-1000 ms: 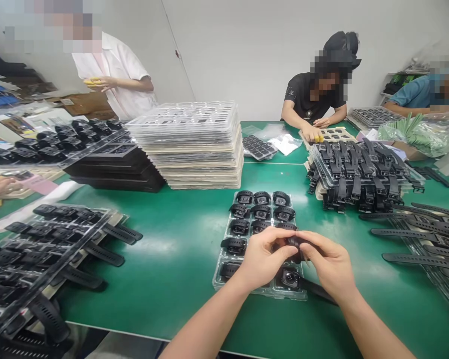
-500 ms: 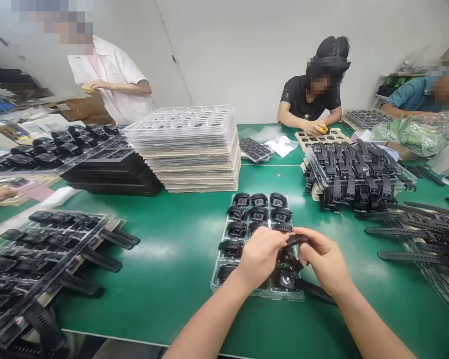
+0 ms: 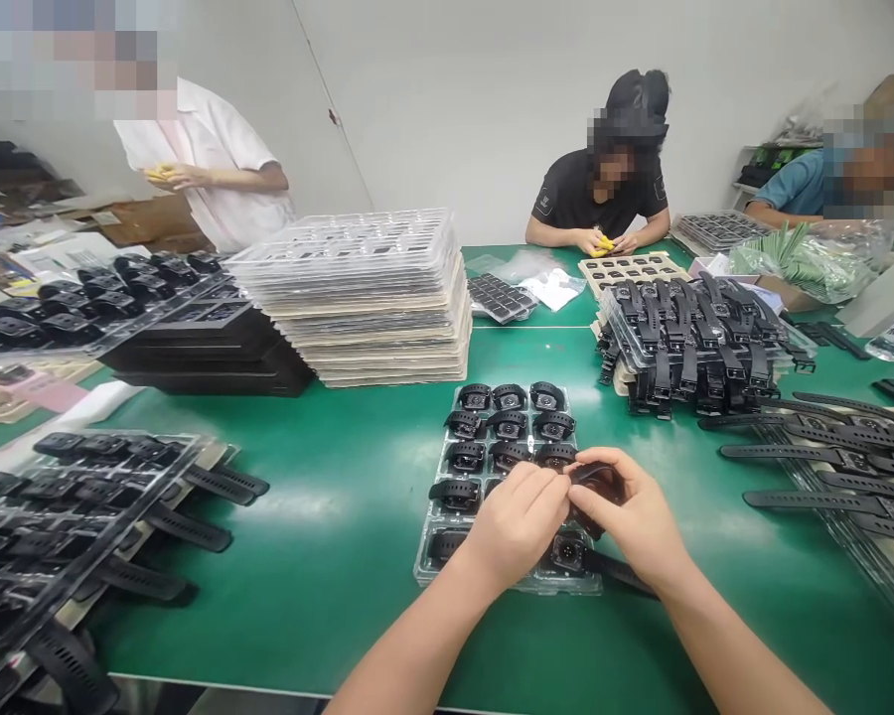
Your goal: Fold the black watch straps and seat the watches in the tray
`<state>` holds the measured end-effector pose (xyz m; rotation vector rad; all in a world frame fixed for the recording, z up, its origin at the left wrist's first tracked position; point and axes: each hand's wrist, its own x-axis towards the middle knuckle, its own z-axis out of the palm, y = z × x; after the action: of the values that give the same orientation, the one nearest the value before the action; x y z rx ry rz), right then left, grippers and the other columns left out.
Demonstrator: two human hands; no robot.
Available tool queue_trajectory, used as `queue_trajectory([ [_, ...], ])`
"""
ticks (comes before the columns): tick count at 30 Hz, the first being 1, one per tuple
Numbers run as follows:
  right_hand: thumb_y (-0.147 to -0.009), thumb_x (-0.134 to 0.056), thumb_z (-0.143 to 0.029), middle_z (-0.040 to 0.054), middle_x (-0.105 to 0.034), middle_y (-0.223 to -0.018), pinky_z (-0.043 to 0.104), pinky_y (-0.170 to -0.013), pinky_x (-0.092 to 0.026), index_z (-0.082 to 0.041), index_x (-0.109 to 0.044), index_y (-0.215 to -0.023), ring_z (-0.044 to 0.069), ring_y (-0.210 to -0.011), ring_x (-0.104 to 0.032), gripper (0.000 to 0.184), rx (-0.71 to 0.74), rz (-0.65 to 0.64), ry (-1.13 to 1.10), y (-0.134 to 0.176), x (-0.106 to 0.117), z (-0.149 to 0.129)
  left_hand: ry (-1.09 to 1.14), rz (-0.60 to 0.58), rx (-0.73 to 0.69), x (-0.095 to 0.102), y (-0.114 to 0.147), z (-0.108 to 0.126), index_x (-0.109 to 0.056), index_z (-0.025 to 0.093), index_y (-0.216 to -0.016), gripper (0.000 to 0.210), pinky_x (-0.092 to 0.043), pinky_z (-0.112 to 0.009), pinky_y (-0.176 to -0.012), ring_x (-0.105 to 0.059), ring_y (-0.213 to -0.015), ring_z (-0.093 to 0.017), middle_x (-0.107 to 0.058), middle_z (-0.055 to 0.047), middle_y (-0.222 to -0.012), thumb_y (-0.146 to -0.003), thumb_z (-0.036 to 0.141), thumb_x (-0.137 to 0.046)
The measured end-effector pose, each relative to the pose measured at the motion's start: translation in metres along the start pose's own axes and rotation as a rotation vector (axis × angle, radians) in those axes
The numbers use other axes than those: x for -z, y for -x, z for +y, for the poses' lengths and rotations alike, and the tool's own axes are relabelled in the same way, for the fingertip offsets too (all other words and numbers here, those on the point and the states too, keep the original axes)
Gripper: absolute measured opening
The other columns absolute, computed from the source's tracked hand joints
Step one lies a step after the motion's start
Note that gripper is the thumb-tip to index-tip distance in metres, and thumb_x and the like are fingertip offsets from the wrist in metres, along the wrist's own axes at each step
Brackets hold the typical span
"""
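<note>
Both my hands meet over a clear plastic tray (image 3: 421, 556) that holds several black smartwatches in its compartments. Between them is a black smartwatch (image 3: 594, 489), its strap curved into a loop. My right hand (image 3: 637, 511) is closed around the strap, thumb and fingers pinching it. My left hand (image 3: 518, 516) has its fingers bent together at the strap's left end; its fingertips are mostly hidden. Just below, another smartwatch (image 3: 568, 552) lies face down in the tray's near right compartment, its strap stretched out to the right under my right hand. The other watches in the tray have their straps looped closed.
To the left, a tray of watches (image 3: 96, 506) has straps overhanging its edge. Tall stacked trays (image 3: 387, 328) stand behind, beside black trays (image 3: 209, 348). More strapped watches (image 3: 685, 338) are piled at right, with another watch tray (image 3: 849, 477) nearer. Co-workers (image 3: 603, 189) sit and stand across the table.
My hands have drawn closer together on the strap, which is now curled into a rounder loop. The camera view has shifted slightly. The seated co-worker's hands have moved down and left.
</note>
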<state>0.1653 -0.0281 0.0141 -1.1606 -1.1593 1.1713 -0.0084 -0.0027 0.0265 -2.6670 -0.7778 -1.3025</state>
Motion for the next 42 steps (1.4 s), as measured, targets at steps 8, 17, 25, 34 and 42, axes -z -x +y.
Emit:
queue_trajectory([
  [8, -0.096, -0.062, -0.026, 0.0058, -0.069, -0.12, 0.041, -0.097, -0.052, -0.027, -0.063, -0.116, 0.024, -0.112, -0.064, 0.02, 0.191, -0.163, 0.247, 0.014, -0.018, 0.003, 0.23, 0.398, 0.269, 0.037, -0.007, -0.021, -0.068, 0.02, -0.094, 0.015, -0.053, -0.033, -0.071, -0.064, -0.077, -0.017, -0.07, -0.003, -0.081, -0.087, 0.007, -0.062],
  [17, -0.096, -0.059, -0.015, 0.0086, -0.07, -0.113, 0.043, -0.092, -0.055, -0.023, -0.06, -0.115, 0.026, -0.104, -0.066, 0.021, 0.283, -0.536, 0.534, 0.025, -0.054, 0.022, 0.256, 0.476, 0.277, 0.034, -0.007, -0.021, -0.068, 0.019, -0.087, 0.013, -0.05, -0.032, -0.064, -0.059, -0.067, -0.016, -0.066, -0.001, -0.071, -0.085, 0.007, -0.063],
  [25, -0.099, -0.052, -0.014, 0.0094, -0.067, -0.127, 0.043, -0.101, -0.054, -0.026, -0.059, -0.132, 0.025, -0.117, -0.062, 0.036, 0.555, -0.548, 0.595, 0.022, -0.053, 0.025, 0.253, 0.463, 0.321, 0.041, -0.007, -0.022, -0.068, 0.02, -0.087, 0.01, -0.052, -0.032, -0.066, -0.059, -0.069, -0.016, -0.068, -0.001, -0.073, -0.088, 0.012, -0.062],
  [34, -0.099, -0.056, -0.035, 0.0108, -0.072, -0.093, 0.045, -0.072, -0.055, -0.021, -0.066, -0.095, 0.031, -0.085, -0.066, 0.018, 0.396, -0.176, 1.202, 0.054, 0.017, 0.016, 0.36, -0.291, 0.433, 0.073, 0.03, -0.019, -0.067, 0.02, -0.118, 0.026, -0.051, -0.041, -0.095, -0.063, -0.104, -0.024, -0.074, -0.007, -0.109, -0.092, 0.022, -0.064],
  [42, -0.104, -0.043, -0.033, 0.0031, -0.069, -0.079, 0.029, -0.052, -0.045, -0.023, -0.059, -0.09, 0.021, -0.064, -0.065, 0.023, 0.272, -0.194, 1.238, 0.07, 0.034, 0.008, 0.346, -0.057, 0.678, 0.07, 0.052, -0.021, -0.069, 0.022, -0.108, 0.016, -0.053, -0.033, -0.085, -0.066, -0.093, -0.019, -0.072, -0.004, -0.097, -0.096, 0.021, -0.058],
])
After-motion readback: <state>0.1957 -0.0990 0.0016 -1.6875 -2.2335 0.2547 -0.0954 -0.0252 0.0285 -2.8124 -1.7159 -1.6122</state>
